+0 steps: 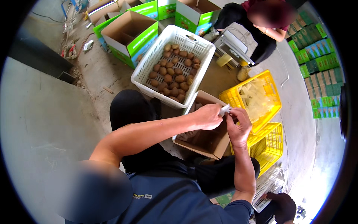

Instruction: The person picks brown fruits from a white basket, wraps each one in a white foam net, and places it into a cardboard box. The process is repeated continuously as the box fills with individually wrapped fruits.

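Over a cardboard box, my left hand is closed around a white foam net sleeve. Whether a fruit sits inside that fist is hidden by the fingers. My right hand pinches the same sleeve's other end between thumb and fingertips. Several netted fruits lie along the box's left side, partly covered by my left forearm. Beyond the box stands a white plastic crate with many brown kiwifruit loose on its slotted floor.
A yellow crate of pale foam sleeves stands right of the box, another yellow crate nearer me. Open green cartons stand at the back. A person sits by a scale; another person is at lower right.
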Demonstrator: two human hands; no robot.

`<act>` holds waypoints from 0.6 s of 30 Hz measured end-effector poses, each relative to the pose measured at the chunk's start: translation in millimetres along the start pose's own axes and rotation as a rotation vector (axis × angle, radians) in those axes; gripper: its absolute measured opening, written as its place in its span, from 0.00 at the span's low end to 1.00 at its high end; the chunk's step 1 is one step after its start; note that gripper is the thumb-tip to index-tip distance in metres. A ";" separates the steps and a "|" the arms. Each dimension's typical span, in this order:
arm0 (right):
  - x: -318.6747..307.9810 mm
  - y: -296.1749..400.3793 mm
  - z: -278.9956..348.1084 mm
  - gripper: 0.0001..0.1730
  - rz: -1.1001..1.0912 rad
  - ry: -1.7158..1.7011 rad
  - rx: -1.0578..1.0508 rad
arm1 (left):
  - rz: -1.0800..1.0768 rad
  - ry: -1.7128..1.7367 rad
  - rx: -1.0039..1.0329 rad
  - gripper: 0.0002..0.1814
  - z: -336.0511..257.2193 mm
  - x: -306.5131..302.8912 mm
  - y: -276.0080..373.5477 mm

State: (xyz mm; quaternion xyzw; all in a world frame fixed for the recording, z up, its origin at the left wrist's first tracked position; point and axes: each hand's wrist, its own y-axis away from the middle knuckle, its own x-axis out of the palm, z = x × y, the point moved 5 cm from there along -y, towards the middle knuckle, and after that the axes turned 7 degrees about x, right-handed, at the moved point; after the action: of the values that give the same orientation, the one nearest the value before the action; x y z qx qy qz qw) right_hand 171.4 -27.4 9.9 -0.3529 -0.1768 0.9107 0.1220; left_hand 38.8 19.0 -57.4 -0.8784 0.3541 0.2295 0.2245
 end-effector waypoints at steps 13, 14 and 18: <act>0.8 1.4 13.4 0.12 0.119 0.080 -0.275 | 0.197 0.344 -0.241 0.16 4.9 1.7 19.8; 3.3 2.8 11.9 0.12 0.166 0.061 -0.238 | 0.208 0.402 -0.308 0.16 5.8 2.2 20.9; 5.2 7.0 0.1 0.10 0.299 -0.131 0.110 | 0.166 0.492 -0.465 0.16 -10.9 -14.2 19.0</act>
State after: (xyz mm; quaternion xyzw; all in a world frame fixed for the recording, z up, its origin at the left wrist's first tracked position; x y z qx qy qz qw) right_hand 167.0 -32.0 3.9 -0.3082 -0.0798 0.9479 -0.0076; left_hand 18.5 8.0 -45.2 -0.9031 0.4063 0.1028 -0.0933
